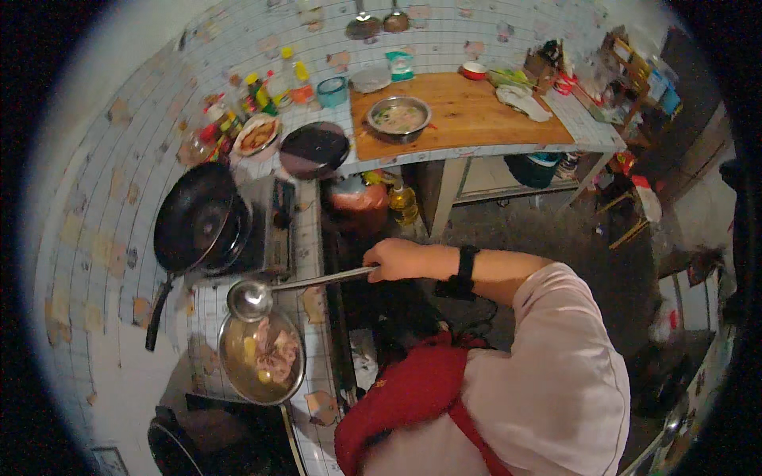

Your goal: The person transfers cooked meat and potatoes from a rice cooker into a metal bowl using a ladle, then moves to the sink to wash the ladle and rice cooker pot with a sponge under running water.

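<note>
My right hand [396, 260], with a black band on its wrist, grips the end of a metal ladle [324, 278]. The ladle's bowl [250, 300] hangs at the upper edge of a stainless steel bowl [226, 372], overlapping its rim in view; whether they touch, I cannot tell. Pale meat pieces [277, 354] and some yellowish pieces lie in that bowl, which stands on the tiled counter [205, 315]. My left hand is out of view.
A black wok [193, 217] sits on the stove [271, 220]. A dark round lid or pan [314, 150] lies beyond. A metal bowl of food [400, 116] stands on a wooden board [476, 119]. Several bottles [262, 95] line the wall. Below are an oil bottle [403, 204] and a pot [357, 199].
</note>
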`<state>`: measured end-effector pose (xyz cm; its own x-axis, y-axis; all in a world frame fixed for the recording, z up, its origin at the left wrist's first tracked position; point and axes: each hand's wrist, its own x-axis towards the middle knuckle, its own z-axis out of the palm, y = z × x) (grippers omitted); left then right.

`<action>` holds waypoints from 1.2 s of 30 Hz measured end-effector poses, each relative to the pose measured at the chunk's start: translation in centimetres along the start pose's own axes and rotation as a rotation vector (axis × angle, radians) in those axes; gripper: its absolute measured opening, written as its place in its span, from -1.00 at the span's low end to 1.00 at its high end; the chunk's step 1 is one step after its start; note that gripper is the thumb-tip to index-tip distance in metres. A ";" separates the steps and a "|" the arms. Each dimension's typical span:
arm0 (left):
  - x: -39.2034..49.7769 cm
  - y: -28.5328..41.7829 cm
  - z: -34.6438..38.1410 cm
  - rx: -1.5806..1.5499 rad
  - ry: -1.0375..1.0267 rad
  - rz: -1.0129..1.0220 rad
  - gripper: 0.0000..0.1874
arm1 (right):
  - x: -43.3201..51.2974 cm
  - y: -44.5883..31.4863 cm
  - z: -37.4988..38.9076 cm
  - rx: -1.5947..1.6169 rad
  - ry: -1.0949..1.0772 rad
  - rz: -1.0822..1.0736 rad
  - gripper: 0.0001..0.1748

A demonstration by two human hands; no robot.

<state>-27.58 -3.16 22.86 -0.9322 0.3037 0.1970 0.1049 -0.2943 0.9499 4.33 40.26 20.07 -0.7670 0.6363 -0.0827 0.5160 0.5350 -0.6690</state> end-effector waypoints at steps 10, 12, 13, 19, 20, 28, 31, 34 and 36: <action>-8.6 -8.3 35.0 0.164 -0.647 -0.217 -0.66 | -24.9 20.0 -6.6 0.698 0.313 0.560 -0.82; -11.3 -8.9 40.8 0.151 -0.867 -0.254 -0.74 | -30.4 20.7 -6.9 0.754 0.434 0.739 -0.83; -12.7 -9.1 43.7 0.179 -0.926 -0.352 -0.77 | -32.8 20.7 -6.8 0.792 0.485 0.800 -0.83; -21.6 -13.3 59.4 0.239 -1.553 -0.341 -0.78 | -41.7 20.3 -3.8 0.822 0.880 1.038 -0.86; -23.0 -14.3 62.0 0.255 -1.645 -0.332 -0.74 | -42.6 20.4 -3.1 0.851 0.942 1.043 -0.86; -34.5 -24.3 87.3 0.169 -1.858 0.411 -0.56 | -46.9 21.8 -0.7 0.702 1.250 1.298 -0.85; -38.6 -26.8 97.1 0.255 -1.736 0.743 -0.47 | -46.8 23.7 -1.8 0.686 1.320 1.426 -0.83; -42.2 -29.3 104.7 0.351 -1.762 0.809 -0.42 | -46.8 26.4 -3.5 0.551 1.463 1.386 -0.81; -44.8 -31.0 109.3 0.478 -1.788 0.920 -0.40 | -47.5 28.4 -5.2 0.517 1.446 1.399 -0.82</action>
<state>48.83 91.44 11.06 0.6965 0.6781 0.2345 0.5794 -0.7243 0.3737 57.35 28.13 8.79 0.8755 0.4025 -0.2673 0.0271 -0.5932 -0.8046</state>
